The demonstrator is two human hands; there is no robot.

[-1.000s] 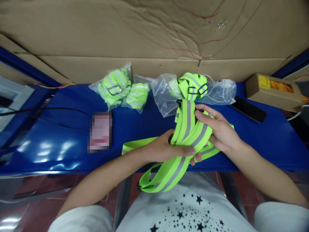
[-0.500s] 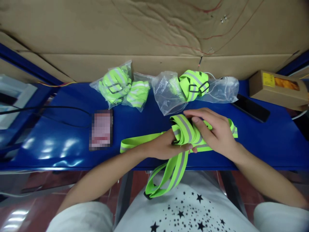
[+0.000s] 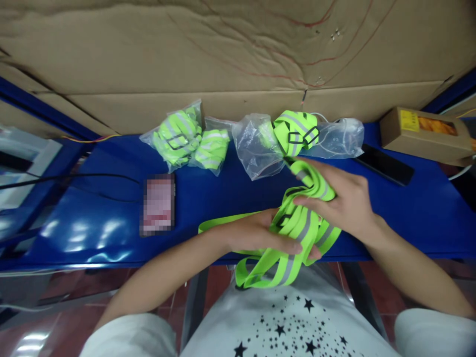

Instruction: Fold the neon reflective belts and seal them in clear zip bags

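A neon-green reflective strap harness [image 3: 297,233] with grey stripes and black buckles is bunched between both my hands over the front edge of the blue table [image 3: 92,218]. My left hand [image 3: 256,233] grips its lower folds from the left, fingers pressed along the bundle. Wrapped over the upper loop from the right is my right hand [image 3: 340,198]. One strap end trails left on the table, and loops hang down over my lap.
At the back lie two bagged harnesses [image 3: 186,141], a loose folded harness [image 3: 295,131] on clear plastic bags [image 3: 256,144], a black phone [image 3: 386,168] and a cardboard box [image 3: 424,134]. A blurred card [image 3: 158,206] lies left of centre. Cardboard sheets stand behind the table.
Both hands have kept folding the harness: the bundle shifted right and toward me, and the hanging loops were drawn up shorter.
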